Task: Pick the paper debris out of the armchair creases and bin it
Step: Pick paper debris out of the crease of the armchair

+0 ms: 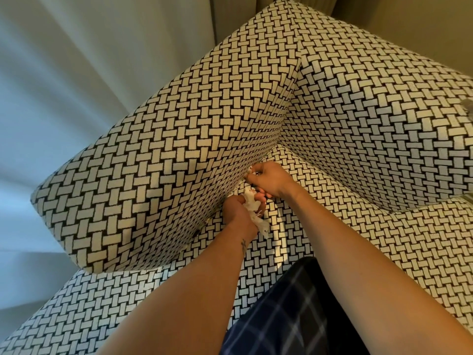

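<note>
The armchair [179,155] is covered in a black-and-cream basket-weave fabric. Both hands are at the crease where the left arm meets the seat. My left hand [236,208] holds a wad of torn white paper debris [253,208], and a strip of it hangs down past the wrist. Just above it, my right hand [268,179] pinches a small white scrap of paper [250,171] at the crease with curled fingers. No bin is in view.
The chair's backrest [371,119] rises on the right and its seat [358,239] spreads below. A pale curtain [51,85] hangs at the left. My leg in dark checked cloth [286,316] rests against the seat's front.
</note>
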Available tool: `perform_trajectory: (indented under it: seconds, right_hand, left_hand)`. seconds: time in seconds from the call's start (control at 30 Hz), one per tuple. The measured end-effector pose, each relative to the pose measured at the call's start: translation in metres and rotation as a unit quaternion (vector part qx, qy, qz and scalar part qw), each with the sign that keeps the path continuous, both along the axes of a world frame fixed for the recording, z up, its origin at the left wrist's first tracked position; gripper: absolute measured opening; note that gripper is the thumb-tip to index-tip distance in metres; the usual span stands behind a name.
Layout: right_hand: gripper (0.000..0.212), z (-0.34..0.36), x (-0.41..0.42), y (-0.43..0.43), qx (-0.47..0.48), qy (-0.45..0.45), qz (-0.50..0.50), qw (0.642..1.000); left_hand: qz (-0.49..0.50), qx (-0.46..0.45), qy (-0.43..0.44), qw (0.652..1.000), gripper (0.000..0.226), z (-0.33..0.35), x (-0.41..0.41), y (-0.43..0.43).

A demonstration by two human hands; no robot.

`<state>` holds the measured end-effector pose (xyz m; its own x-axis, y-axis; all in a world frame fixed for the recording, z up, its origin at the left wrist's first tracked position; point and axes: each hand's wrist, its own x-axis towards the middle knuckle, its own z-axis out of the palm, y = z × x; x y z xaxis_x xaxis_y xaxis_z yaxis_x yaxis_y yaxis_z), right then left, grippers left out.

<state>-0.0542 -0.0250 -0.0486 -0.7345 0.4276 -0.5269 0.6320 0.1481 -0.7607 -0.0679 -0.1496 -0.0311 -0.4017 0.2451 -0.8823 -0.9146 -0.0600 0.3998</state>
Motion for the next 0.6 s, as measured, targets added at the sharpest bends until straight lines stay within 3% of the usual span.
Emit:
perform_trajectory:
  seconds: [0.17, 0.4, 0.6]
  right_hand:
    - [0.020, -0.004, 0.016, -0.006, 0.009, 0.084, -0.095, 0.992]
    - [0.047, 0.007, 0.012, -0.001, 0.008, 0.000, -0.024, 1.000]
    - [0.027, -0.008, 0.010, -0.009, 0.104, 0.039, -0.071, 0.991]
  left_hand:
    - [0.032, 0.024, -0.034, 0.999, 0.037, 0.013, 0.001, 0.002]
    - [0.048, 0.055, -0.036, 0.997, 0.040, 0.013, 0.003, 0.001]
    - [0.044, 0.048, -0.029, 0.997, 0.040, 0.009, 0.003, 0.001]
